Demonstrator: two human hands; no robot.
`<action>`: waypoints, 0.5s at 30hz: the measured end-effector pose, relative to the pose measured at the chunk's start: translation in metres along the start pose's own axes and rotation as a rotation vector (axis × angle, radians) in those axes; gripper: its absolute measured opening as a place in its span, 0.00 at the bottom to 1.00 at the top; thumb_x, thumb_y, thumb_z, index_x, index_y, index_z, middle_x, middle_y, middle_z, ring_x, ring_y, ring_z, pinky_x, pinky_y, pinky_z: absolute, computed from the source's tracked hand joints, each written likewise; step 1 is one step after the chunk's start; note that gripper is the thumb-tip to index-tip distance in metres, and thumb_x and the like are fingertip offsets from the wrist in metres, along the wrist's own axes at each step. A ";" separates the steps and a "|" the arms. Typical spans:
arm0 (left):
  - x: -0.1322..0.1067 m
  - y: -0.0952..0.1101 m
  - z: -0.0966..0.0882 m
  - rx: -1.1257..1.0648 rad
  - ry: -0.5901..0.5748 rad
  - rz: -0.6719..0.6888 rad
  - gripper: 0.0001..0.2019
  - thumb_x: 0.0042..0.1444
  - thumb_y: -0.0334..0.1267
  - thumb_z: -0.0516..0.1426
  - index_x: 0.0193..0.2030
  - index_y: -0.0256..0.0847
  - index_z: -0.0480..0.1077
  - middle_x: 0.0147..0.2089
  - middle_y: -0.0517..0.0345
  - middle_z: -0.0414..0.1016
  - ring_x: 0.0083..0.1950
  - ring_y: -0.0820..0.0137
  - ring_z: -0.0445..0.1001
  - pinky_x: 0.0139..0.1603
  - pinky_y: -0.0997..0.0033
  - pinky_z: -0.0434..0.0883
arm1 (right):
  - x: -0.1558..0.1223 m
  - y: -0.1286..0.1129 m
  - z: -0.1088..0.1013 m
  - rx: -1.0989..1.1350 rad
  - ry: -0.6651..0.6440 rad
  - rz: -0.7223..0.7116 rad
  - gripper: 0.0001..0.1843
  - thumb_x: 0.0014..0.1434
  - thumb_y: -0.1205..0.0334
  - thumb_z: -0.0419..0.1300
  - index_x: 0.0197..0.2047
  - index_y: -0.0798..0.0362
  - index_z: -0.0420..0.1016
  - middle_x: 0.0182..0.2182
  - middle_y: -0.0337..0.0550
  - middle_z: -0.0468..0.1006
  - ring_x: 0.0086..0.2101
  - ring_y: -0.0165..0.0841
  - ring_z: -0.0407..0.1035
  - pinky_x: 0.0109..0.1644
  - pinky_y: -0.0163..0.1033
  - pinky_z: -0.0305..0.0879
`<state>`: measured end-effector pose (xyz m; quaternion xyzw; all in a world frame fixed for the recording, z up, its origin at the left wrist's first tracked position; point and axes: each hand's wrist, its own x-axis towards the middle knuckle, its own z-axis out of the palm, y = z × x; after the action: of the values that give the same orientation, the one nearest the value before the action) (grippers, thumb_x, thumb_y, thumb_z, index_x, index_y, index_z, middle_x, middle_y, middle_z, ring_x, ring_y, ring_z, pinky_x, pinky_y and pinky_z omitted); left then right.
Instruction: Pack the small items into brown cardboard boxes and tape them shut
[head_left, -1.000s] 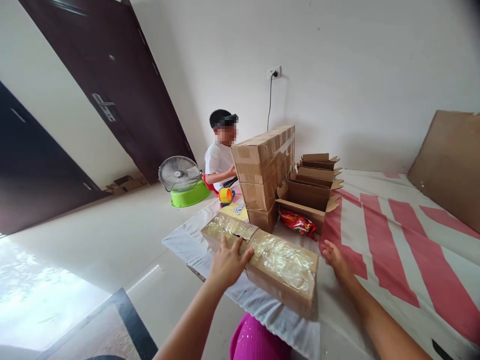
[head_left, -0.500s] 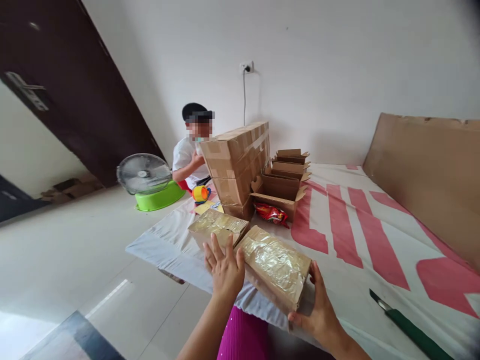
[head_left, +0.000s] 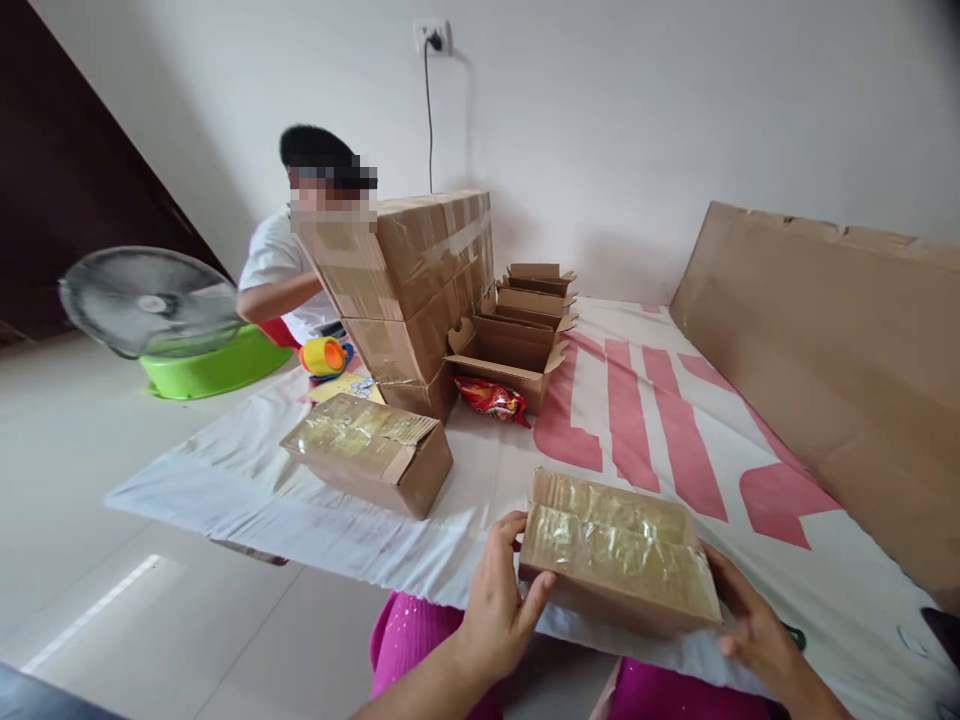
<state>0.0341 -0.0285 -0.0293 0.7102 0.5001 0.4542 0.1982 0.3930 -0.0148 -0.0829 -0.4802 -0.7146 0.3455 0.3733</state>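
A taped cardboard box lies near the front edge of the cloth-covered table, between my two hands. My left hand grips its left end, with the thumb on the front side and the fingers round the corner. At the opposite end, my right hand holds the box by its right side. A second taped box sits to the left, apart from my hands. Just past my right hand a bit of the green knife handle shows; the rest is hidden.
Stacked taped boxes stand behind, beside several open boxes and a red packet. A large cardboard sheet leans at the right. Another person sits behind the stack, near a fan on a green basin.
The held box has moved right, away from the second box. My left hand has gone from open beside the boxes to gripping its left end. The view has shifted closer and rightward.
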 end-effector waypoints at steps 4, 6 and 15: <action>0.004 -0.006 0.003 -0.066 -0.012 0.063 0.25 0.60 0.41 0.55 0.62 0.42 0.52 0.58 0.40 0.61 0.60 0.57 0.64 0.57 0.52 0.68 | -0.008 0.022 -0.027 -0.426 0.147 0.145 0.28 0.55 0.42 0.57 0.53 0.48 0.74 0.50 0.51 0.77 0.50 0.51 0.70 0.55 0.56 0.67; 0.005 -0.011 0.003 -0.116 0.013 0.061 0.24 0.60 0.41 0.56 0.62 0.44 0.55 0.59 0.41 0.61 0.62 0.57 0.63 0.58 0.52 0.67 | -0.007 0.025 -0.028 -0.632 0.171 0.159 0.22 0.53 0.46 0.57 0.47 0.48 0.77 0.42 0.51 0.79 0.45 0.50 0.73 0.51 0.57 0.69; 0.027 -0.019 -0.022 -0.196 -0.110 0.205 0.16 0.58 0.46 0.58 0.51 0.45 0.65 0.56 0.45 0.66 0.68 0.53 0.55 0.64 0.48 0.59 | 0.009 0.004 -0.034 -0.766 0.202 0.191 0.23 0.59 0.55 0.46 0.53 0.53 0.70 0.45 0.52 0.78 0.46 0.45 0.73 0.49 0.50 0.70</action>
<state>0.0078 -0.0001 -0.0196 0.7586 0.3666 0.4791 0.2460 0.4216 -0.0002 -0.0681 -0.6803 -0.7035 0.0387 0.2019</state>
